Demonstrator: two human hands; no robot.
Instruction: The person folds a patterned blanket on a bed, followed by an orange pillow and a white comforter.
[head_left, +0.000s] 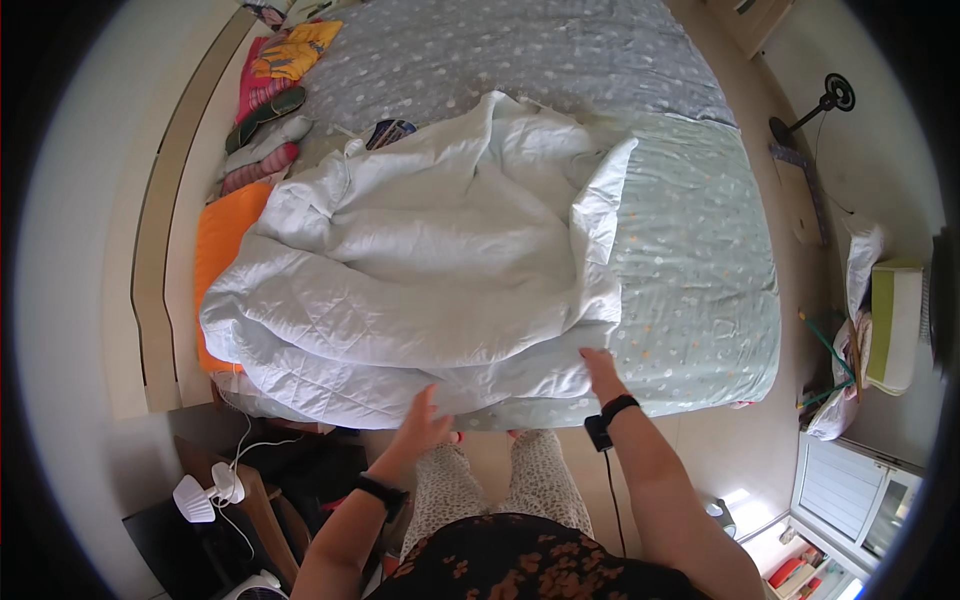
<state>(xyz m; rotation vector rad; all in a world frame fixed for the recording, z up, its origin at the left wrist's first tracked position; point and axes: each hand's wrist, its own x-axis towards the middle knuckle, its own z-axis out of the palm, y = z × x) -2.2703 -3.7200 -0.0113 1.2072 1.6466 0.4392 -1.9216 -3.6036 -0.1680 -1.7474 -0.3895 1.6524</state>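
Observation:
A white quilted comforter (450, 247) lies rumpled across the near part of a bed, its near side folded over on itself. My left hand (421, 427), somewhat blurred, is at the near edge of the comforter with its fingers apart and nothing in it. At the comforter's lower right corner is my right hand (600, 366), its fingertips against the fabric; whether they pinch it cannot be made out. Pale green patterned bedding (690, 262) shows to the right of the comforter. An orange pillow (225, 262) lies partly under its left side.
Grey patterned bedding (525, 52) covers the far side. Folded clothes (300, 49) and small cushions (262, 165) line the headboard. A black fan (832, 94) stands right of the bed. A white clip lamp (206, 495) with cables is at lower left. A cable hangs from my right wrist device.

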